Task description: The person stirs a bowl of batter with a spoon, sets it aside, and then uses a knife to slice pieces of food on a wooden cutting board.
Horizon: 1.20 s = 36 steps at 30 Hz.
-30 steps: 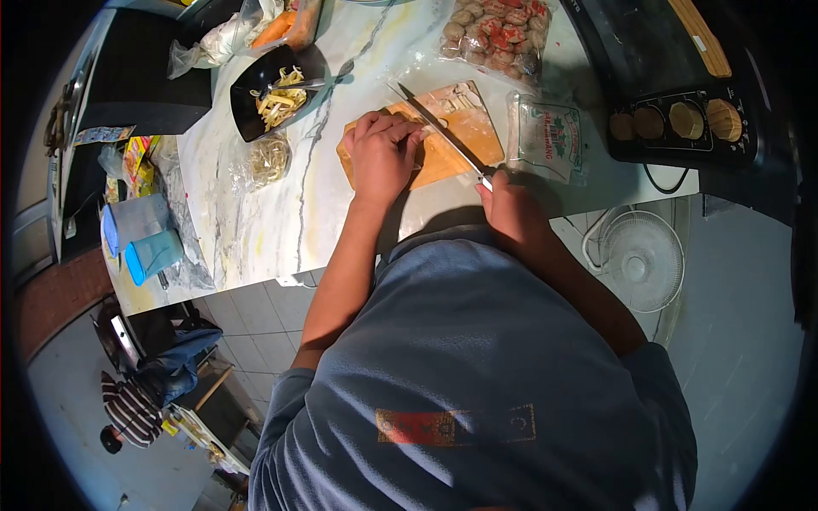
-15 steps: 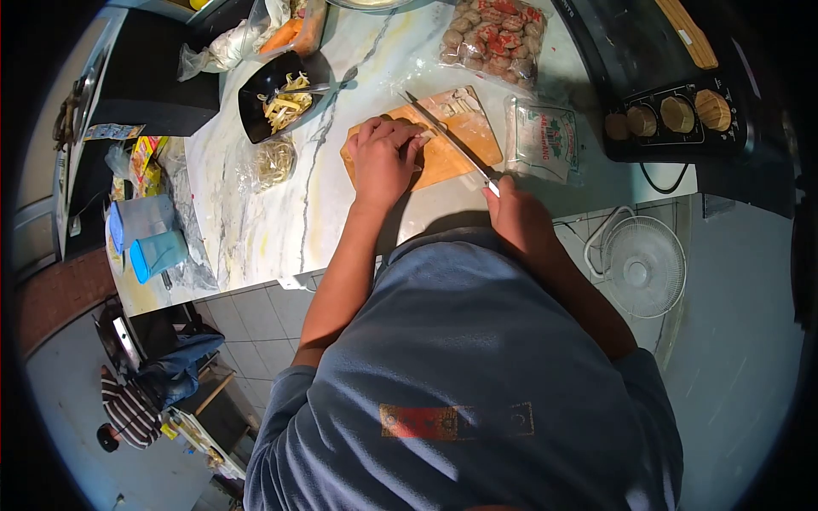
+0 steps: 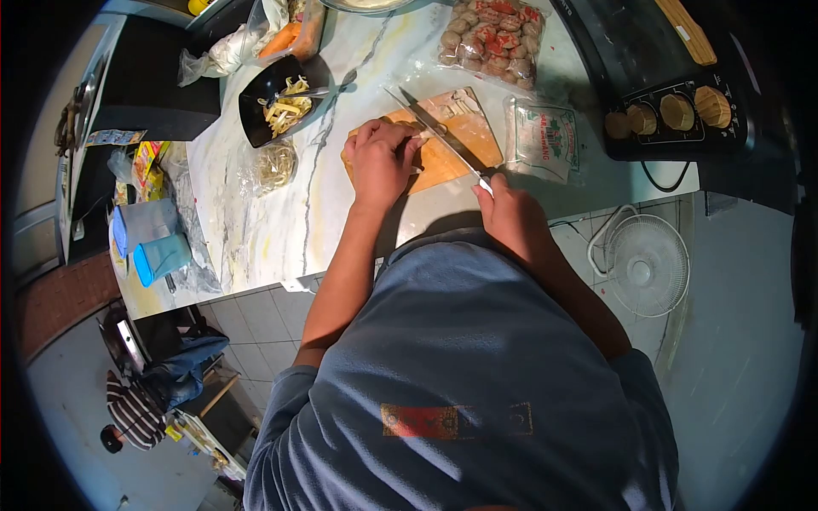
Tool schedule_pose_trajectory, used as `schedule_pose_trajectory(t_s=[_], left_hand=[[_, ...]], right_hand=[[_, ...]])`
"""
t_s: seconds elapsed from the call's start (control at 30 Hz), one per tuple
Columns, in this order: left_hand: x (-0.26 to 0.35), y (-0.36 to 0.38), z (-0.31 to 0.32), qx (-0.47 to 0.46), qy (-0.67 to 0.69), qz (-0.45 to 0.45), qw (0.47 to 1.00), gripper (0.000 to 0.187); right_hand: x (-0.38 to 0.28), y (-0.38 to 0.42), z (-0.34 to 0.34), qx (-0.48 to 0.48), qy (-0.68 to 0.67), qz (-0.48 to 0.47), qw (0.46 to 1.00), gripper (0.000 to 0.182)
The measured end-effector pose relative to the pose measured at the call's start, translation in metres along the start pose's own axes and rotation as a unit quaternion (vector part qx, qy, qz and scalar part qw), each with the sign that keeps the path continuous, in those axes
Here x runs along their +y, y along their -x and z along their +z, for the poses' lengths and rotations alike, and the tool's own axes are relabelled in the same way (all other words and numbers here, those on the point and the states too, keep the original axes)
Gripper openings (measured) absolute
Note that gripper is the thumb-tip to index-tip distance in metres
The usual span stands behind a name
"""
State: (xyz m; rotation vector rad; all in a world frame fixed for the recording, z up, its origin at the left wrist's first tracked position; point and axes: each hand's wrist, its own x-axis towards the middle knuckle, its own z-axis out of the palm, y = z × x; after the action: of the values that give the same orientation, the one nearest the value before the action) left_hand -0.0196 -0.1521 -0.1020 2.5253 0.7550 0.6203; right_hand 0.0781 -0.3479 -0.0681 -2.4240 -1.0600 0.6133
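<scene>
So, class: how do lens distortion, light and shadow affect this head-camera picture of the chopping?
Head view: a fisheye lens bends the counter edges and blacks out the corners; the chopping board, knife and both hands, left hand and right hand, are brightly lit; the person's body shadows the near counter edge.

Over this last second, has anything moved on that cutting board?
Barely. The right hand keeps its grip on the knife, whose blade has shifted only slightly back and forth over the cutting board. The left hand stays pressed on the food at the board's left end. Nothing was picked up or released.
</scene>
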Motion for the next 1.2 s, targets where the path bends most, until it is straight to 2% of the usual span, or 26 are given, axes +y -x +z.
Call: schedule_pose_trajectory(t_s=[0.47,0.9,1.03,1.2], left_hand=[[-0.001,-0.002,0.000,-0.007,0.003,-0.014,1.000,0.011],[-0.001,-0.004,0.002,0.018,0.024,-0.014,0.999,0.007],[0.000,-0.002,0.000,-0.005,0.003,-0.027,1.000,0.010],[0.002,-0.002,-0.002,-0.003,-0.012,-0.022,1.000,0.010]], right_hand=[[0.001,-0.002,0.002,-0.015,0.019,-0.001,1.000,0.031],[0.012,-0.012,0.011,-0.067,0.014,0.018,0.997,0.033],[0.012,-0.015,0.008,-0.080,0.019,0.034,0.996,0.033],[0.013,-0.014,0.008,-0.060,0.012,0.015,0.998,0.032]])
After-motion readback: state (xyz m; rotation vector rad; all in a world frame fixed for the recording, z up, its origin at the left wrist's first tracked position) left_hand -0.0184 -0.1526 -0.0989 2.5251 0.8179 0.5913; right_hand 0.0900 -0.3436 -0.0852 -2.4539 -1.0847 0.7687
